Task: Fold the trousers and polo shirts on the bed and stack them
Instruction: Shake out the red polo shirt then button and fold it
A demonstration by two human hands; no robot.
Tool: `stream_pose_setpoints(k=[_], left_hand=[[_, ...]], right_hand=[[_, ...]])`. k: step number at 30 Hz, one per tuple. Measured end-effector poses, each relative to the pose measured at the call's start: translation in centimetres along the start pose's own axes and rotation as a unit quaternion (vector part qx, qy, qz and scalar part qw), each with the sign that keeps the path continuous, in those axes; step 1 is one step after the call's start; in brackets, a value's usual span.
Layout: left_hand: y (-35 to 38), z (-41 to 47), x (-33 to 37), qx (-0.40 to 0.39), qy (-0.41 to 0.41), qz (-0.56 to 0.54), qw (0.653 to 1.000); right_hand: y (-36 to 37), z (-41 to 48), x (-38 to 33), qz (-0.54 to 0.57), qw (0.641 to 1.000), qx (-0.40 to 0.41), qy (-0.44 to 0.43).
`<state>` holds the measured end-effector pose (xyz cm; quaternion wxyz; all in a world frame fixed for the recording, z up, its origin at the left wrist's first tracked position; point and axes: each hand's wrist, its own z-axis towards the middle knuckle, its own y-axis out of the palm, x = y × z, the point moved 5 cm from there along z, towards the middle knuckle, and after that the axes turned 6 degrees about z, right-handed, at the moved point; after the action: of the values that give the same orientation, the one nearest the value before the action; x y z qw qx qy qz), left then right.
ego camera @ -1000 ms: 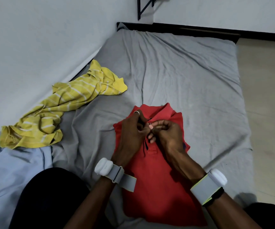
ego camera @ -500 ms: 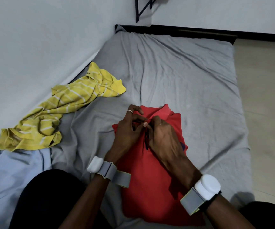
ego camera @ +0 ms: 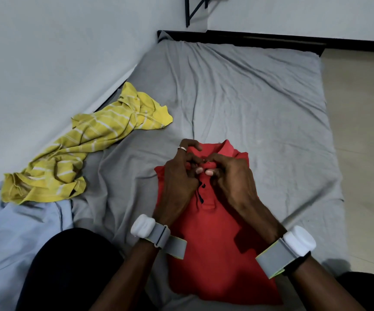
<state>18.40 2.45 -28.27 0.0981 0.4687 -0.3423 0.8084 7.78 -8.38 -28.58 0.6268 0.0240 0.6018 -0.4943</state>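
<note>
Two hands meet at the neck of a red knit polo shirt [ego camera: 215, 254]. It lies front-up on the wrinkled grey bed sheet [ego camera: 249, 97] directly before the person, with its collar [ego camera: 226, 149] pointing away.

- Left hand [ego camera: 177, 178]: fingers curled, pinching one edge of the button placket [ego camera: 202, 195] just below the collar.
- Right hand [ego camera: 231, 178]: fingers curled likewise, pinching the opposite edge. The fingertips of the two hands touch over the top button position.
- Grip: narrow, a fingertip pinch on cloth rather than a fistful.
- Top button: the fingers cover it, so whether it is through its hole cannot be told. Dark buttons show lower on the placket.

The shirt outline reads as a narrow rectangle with no sleeves showing at the sides, so the sides are judged already turned under. The step in hand is judged to be fastening or squaring the placket before the lengthwise fold.

A yellow white-striped polo shirt [ego camera: 87, 149] lies crumpled to the left near the wall, well apart from the red one. A pale blue garment [ego camera: 13, 239] lies spread at near left, touching the yellow shirt's near end. It may be the trousers, but that is not certain. No stack is visible.

The next move calls for letting go of the placket and taking the hem nearest the person with both hands. The hem then goes up toward the collar with the edges kept level. The soft knit is likely to slump, so it should be smoothed flat afterwards.
</note>
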Motion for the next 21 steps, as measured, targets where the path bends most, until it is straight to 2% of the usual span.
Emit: stream_pose_setpoints(k=[2, 5, 11, 21], left_hand=[[0.4, 0.1, 0.1, -0.004, 0.011, 0.015, 1.0], [0.8, 0.2, -0.5, -0.022, 0.008, 0.038, 0.999], [1.1, 0.2, -0.9, -0.065, 0.006, 0.026, 0.998], [1.5, -0.1, -1.5, -0.056, 0.003, 0.053, 0.997]], right_hand=[[0.2, 0.1, 0.6, 0.037, 0.999, -0.016, 0.034], [0.9, 0.0, 1.4, 0.15, 0.982, -0.044, 0.104], [0.7, 0.2, 1.7, 0.248, 0.954, -0.069, 0.154], [0.9, -0.2, 1.3, 0.216, 0.956, -0.077, 0.182]])
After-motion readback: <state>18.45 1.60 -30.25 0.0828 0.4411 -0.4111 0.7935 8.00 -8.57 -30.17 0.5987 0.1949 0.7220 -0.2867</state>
